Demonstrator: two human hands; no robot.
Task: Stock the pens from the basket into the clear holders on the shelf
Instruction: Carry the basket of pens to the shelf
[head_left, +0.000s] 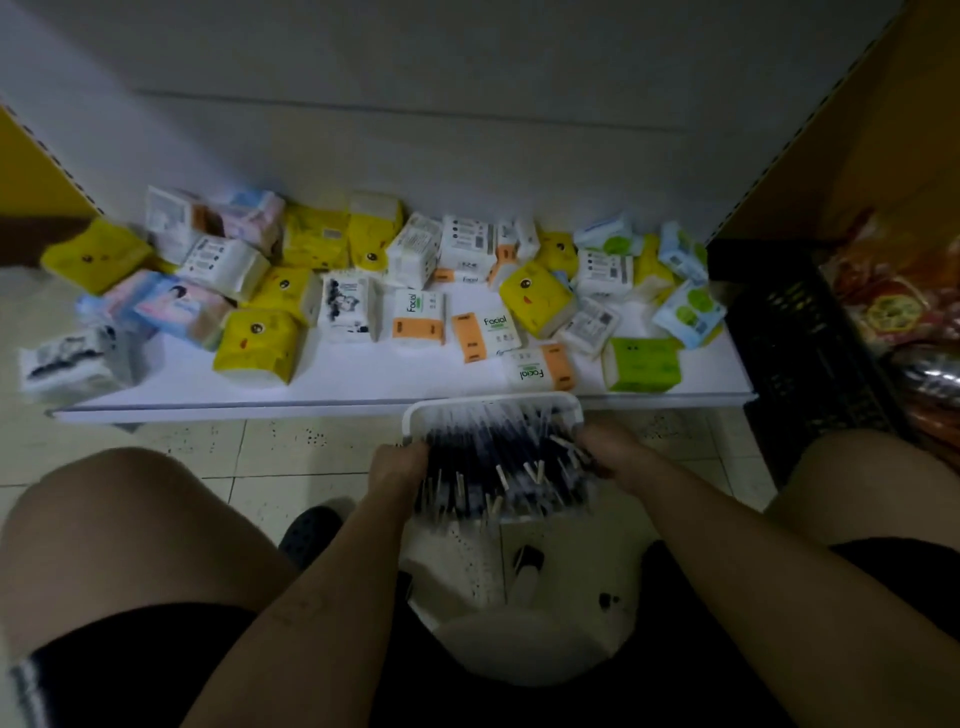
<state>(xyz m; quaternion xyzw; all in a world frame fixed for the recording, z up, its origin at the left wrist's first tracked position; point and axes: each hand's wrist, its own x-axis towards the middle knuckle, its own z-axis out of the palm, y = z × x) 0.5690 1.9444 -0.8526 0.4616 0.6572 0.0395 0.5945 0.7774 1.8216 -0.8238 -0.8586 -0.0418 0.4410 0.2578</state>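
Left hand (397, 467) and right hand (610, 452) clamp the pens (498, 467) from both sides over the basket (493, 402). Lift level, keep pressure even.

I log a low white shelf (363, 387) carrying loose tissue packs (418, 317), yellow, white-and-orange, green and pale blue, strewn about with several tipped or overlapping. Below lie speckled floor tiles (291, 457) — a black crate (800, 332) stands beside the shelf's right end.
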